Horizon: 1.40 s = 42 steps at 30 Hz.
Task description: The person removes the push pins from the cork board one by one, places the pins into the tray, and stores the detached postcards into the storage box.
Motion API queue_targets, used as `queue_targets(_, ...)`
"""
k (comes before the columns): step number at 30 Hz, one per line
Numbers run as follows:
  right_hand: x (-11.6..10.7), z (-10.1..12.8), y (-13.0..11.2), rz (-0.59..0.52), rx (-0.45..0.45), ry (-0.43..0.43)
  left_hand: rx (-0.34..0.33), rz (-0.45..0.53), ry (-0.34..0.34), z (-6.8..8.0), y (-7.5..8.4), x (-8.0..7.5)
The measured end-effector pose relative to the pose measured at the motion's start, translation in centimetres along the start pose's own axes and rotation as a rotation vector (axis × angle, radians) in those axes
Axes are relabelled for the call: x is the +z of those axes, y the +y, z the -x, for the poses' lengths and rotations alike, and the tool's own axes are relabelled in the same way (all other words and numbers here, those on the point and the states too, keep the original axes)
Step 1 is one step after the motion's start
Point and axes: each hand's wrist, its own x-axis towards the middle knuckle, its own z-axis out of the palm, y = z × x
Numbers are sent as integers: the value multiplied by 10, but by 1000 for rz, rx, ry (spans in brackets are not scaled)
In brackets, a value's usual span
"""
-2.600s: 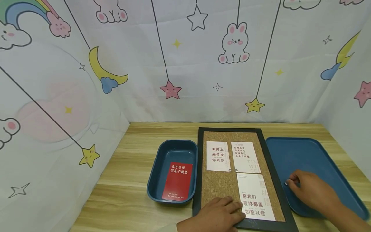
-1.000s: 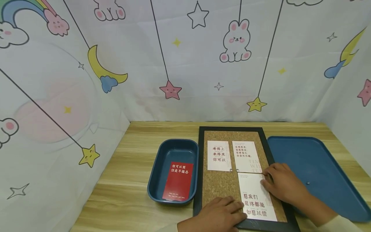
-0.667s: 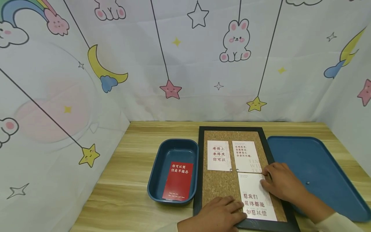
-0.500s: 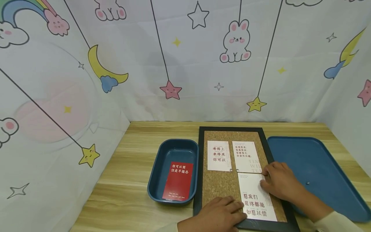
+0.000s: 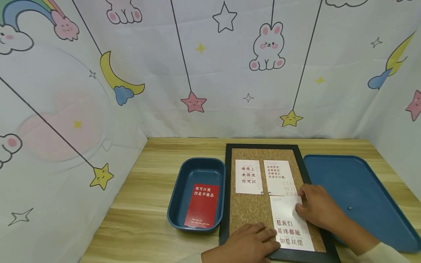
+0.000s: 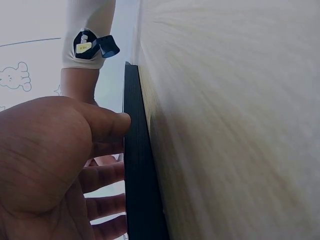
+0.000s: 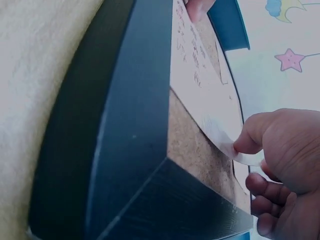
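Observation:
A black-framed cork board (image 5: pixel 225 190) lies on the wooden table with three white cards on it. My left hand (image 5: pixel 250 243) lies flat on the board's near left corner, fingers straight, touching the lower white card (image 5: pixel 289 223) and the frame (image 6: pixel 137 175). My right hand (image 5: pixel 312 208) pinches that card's far right corner. In the right wrist view the thumb (image 7: pixel 252 140) holds the corner of the card (image 7: pixel 200 85) curled up off the cork (image 7: pixel 195 150). Two silver pins (image 5: pixel 262 193) hold the upper cards.
A deep blue bin (image 5: pixel 179 190) left of the board holds a red card (image 5: pixel 202 205). A flat blue tray (image 5: pixel 361 182) on the right carries one small silver pin (image 5: pixel 349 208). Patterned cloth walls close in the table at the back and both sides.
My right hand left the tray, where a pin now lies, and came to the lower card's far right corner. That corner has just lifted. My left hand has stayed put.

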Motion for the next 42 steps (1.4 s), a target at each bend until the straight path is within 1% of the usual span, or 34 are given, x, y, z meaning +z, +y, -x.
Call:
queue_targets(8,-7,5,-6,-129,10,-35,-1,-19,12,0,0,1)
queue_targets(12,-13,7,-9,-232,52,-77,3,-30,25,0,0,1)
queue_targets(14,-15,8,-10,-311,95,-108,7,-31,34,0,0,1)
queue_targets(20,-21,9,-7,-634,269,-206,11,-50,56,0,0,1)
queue_targets(23,-22,9,-3,-718,314,-232,6,-65,54,1,1,0)
queue_targets(26,-22,9,0,-753,342,-252,0,-73,49,2,2,0)
queue_targets(31,-23,10,4,-769,372,-277,-2,-64,36,3,2,1)
queue_targets(37,-24,11,9,-806,378,-307,4,-69,33,4,1,-1)
queue_targets(42,-23,13,13,-836,383,-314,-2,-69,24,5,2,-1)
